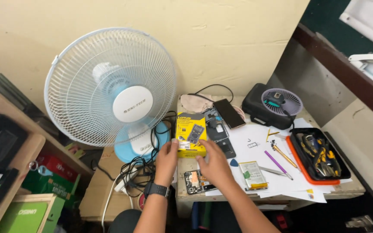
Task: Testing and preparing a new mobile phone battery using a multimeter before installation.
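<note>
A yellow box with a picture of a multimeter lies on the small desk. My left hand, with a black watch on the wrist, grips the box's near left corner. On the near right corner, my right hand rests with its fingers on the box's edge. An opened phone body lies just below my right hand. A flat phone battery sits on white paper to the right of that hand.
A large white fan with a blue base stands left, cables tangled below it. A black phone, a small purple fan on a black case, thin tools and an orange-rimmed tool tray lie on the right.
</note>
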